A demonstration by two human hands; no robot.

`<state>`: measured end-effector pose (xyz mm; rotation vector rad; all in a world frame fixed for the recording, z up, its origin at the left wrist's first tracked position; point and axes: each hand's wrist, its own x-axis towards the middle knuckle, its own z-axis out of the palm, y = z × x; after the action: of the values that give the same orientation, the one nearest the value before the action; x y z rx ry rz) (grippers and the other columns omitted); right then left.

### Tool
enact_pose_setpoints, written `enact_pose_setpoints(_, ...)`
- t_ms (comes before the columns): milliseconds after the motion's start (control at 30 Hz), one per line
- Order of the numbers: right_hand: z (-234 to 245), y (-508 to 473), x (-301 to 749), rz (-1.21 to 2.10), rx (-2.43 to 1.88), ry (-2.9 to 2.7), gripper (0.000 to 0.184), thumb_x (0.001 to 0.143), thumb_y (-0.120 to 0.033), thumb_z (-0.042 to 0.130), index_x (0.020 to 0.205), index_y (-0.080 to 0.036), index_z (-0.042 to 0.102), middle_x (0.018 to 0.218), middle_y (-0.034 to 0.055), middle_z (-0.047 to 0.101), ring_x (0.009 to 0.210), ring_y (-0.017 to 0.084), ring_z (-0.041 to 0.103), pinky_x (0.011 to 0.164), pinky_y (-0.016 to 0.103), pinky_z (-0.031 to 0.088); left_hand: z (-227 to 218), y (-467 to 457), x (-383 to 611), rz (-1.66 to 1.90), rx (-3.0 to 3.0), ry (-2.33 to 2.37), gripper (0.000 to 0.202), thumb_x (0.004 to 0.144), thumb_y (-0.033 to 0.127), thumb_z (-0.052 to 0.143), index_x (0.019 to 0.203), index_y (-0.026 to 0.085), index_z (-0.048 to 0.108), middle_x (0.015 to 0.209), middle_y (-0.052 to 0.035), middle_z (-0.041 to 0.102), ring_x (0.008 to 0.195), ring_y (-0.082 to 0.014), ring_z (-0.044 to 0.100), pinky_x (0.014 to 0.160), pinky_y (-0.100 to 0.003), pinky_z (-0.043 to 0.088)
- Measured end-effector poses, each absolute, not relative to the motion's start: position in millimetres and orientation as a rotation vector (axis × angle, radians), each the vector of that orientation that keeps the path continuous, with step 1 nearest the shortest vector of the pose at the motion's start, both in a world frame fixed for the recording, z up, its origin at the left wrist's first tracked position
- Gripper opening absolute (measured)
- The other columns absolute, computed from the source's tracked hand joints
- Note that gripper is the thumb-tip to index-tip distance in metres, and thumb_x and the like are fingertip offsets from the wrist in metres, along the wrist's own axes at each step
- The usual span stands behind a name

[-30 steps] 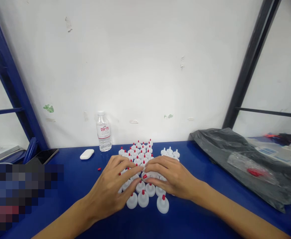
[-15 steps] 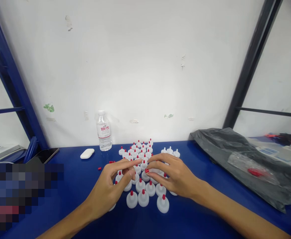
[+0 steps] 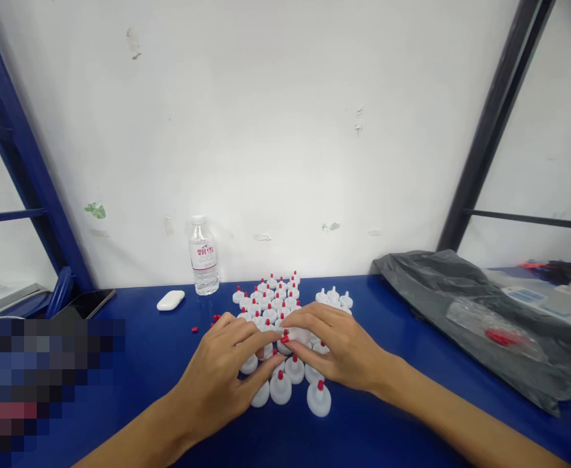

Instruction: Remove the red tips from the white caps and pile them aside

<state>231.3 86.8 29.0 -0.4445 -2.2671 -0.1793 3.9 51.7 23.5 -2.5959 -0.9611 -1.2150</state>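
Several white bottle caps with red tips (image 3: 276, 300) stand in rows on the blue table (image 3: 387, 422). My right hand (image 3: 339, 348) curls around one white cap (image 3: 299, 335) whose red tip (image 3: 284, 338) points left. My left hand (image 3: 227, 374) lies over the left part of the rows, and its fingertips meet that red tip. Whether they pinch it is hidden. A few white caps without red tips (image 3: 333, 297) stand at the back right of the group. Three capped ones, one of them (image 3: 318, 398), form the nearest row. Loose red tips (image 3: 194, 329) lie left of the caps.
A water bottle (image 3: 203, 257), a white case (image 3: 170, 300) and a phone (image 3: 86, 303) sit at the back left by the wall. A grey plastic bag (image 3: 441, 279) with a clear pouch of red tips (image 3: 500, 337) covers the right side. Behind it lies a power strip (image 3: 558, 299).
My hands lifted apart a little half a second ago, then came down and together again over the middle caps. My right hand's cap with its red tip stays between the fingertips.
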Motion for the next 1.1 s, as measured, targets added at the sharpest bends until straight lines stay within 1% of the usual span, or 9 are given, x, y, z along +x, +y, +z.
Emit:
enact_pose_setpoints(133, 28.2, 85.7, 228.8, -0.205, -0.384, -2.300, 0.033, 0.096, -0.034, 0.061, 0.123, -0.017, 0.054, 0.098, 0.0065, 0.071, 0.087, 0.017, 0.067, 0.080, 0.029, 0.056, 19.6, 53.4, 6.2, -1.155, -2.543, -0.914, 0.010, 0.095, 0.024, 0.063, 0.104, 0.020, 0.065, 0.076, 0.0018, 0.066, 0.067, -0.0149, 0.055, 0.069, -0.032, 0.039)
enact_pose_setpoints(233, 28.7, 85.2, 227.3, -0.225, -0.349, -2.339, 0.036, 0.096, -0.039, 0.061, 0.124, -0.017, 0.054, 0.102, 0.0074, 0.072, 0.093, 0.017, 0.067, 0.087, 0.030, 0.056, 19.1, 54.9, 6.3, -1.140, -2.537, -0.929, 0.006, 0.097, 0.022, 0.058, 0.093, 0.020, 0.063, 0.074, 0.0023, 0.064, 0.066, -0.0151, 0.053, 0.067, -0.032, 0.037)
enact_pose_setpoints(333, 29.4, 85.2, 226.8, -0.246, -0.336, -2.324, 0.037, 0.096, -0.035, 0.061, 0.127, -0.016, 0.055, 0.108, 0.0088, 0.071, 0.099, 0.017, 0.067, 0.092, 0.030, 0.055, 19.4, 56.5, 4.2, -1.140, -2.499, -0.943, 0.007, 0.097, 0.021, 0.057, 0.093, 0.020, 0.063, 0.074, 0.0026, 0.064, 0.066, -0.0155, 0.051, 0.067, -0.032, 0.037)
enact_pose_setpoints(467, 28.3, 85.6, 226.5, -0.316, -0.301, -2.250, 0.039, 0.095, -0.032, 0.063, 0.128, -0.013, 0.055, 0.105, 0.0095, 0.073, 0.098, 0.018, 0.069, 0.093, 0.031, 0.057, 21.3, 57.2, 2.2, -1.065, -2.486, -0.915, 0.008, 0.098, 0.020, 0.054, 0.099, 0.020, 0.062, 0.082, 0.0005, 0.066, 0.070, -0.0164, 0.054, 0.068, -0.033, 0.039)
enact_pose_setpoints(567, 25.5, 86.6, 226.0, -0.350, -0.279, -2.219, 0.043, 0.094, -0.033, 0.065, 0.130, -0.012, 0.055, 0.105, 0.0103, 0.074, 0.096, 0.019, 0.071, 0.092, 0.032, 0.058, 24.1, 56.9, 2.4, -0.961, -2.456, -0.882, 0.010, 0.099, 0.020, 0.053, 0.100, 0.018, 0.062, 0.088, -0.0031, 0.065, 0.076, -0.0185, 0.055, 0.070, -0.033, 0.042)
enact_pose_setpoints(667, 22.3, 88.3, 225.8, -0.356, -0.279, -2.198, 0.045, 0.092, -0.034, 0.067, 0.129, -0.012, 0.056, 0.104, 0.0109, 0.075, 0.094, 0.019, 0.072, 0.090, 0.033, 0.058, 26.1, 57.3, 2.7, -0.887, -2.400, -0.833, 0.011, 0.099, 0.019, 0.052, 0.097, 0.017, 0.062, 0.086, -0.0037, 0.065, 0.075, -0.0190, 0.055, 0.068, -0.033, 0.044)
enact_pose_setpoints(833, 20.1, 90.5, 226.1, -0.267, -0.273, -2.195, 0.044, 0.092, -0.038, 0.065, 0.126, -0.011, 0.058, 0.096, 0.0102, 0.076, 0.086, 0.018, 0.073, 0.081, 0.029, 0.060, 23.2, 60.6, 1.3, -0.762, -2.347, -0.743, 0.011, 0.100, 0.021, 0.051, 0.099, 0.015, 0.061, 0.086, -0.0053, 0.064, 0.075, -0.0203, 0.055, 0.065, -0.033, 0.045)
enact_pose_setpoints(933, 21.2, 90.3, 226.2, -0.246, -0.258, -2.202, 0.044, 0.092, -0.037, 0.065, 0.127, -0.010, 0.058, 0.095, 0.0099, 0.076, 0.086, 0.018, 0.073, 0.081, 0.029, 0.060, 21.6, 61.3, 1.2, -0.682, -2.344, -0.750, 0.011, 0.099, 0.019, 0.050, 0.094, 0.016, 0.060, 0.082, -0.0052, 0.062, 0.073, -0.0210, 0.052, 0.064, -0.034, 0.044)
enact_pose_setpoints(1100, 24.5, 91.0, 227.0, -0.266, -0.245, -2.252, 0.043, 0.094, -0.034, 0.064, 0.130, -0.012, 0.056, 0.103, 0.0107, 0.075, 0.092, 0.018, 0.072, 0.087, 0.031, 0.059, 25.3, 57.1, 3.2, -0.665, -2.471, -0.822, 0.023, 0.100, 0.015, 0.042, 0.082, 0.016, 0.057, 0.077, -0.0054, 0.059, 0.073, -0.0210, 0.048, 0.067, -0.036, 0.042)
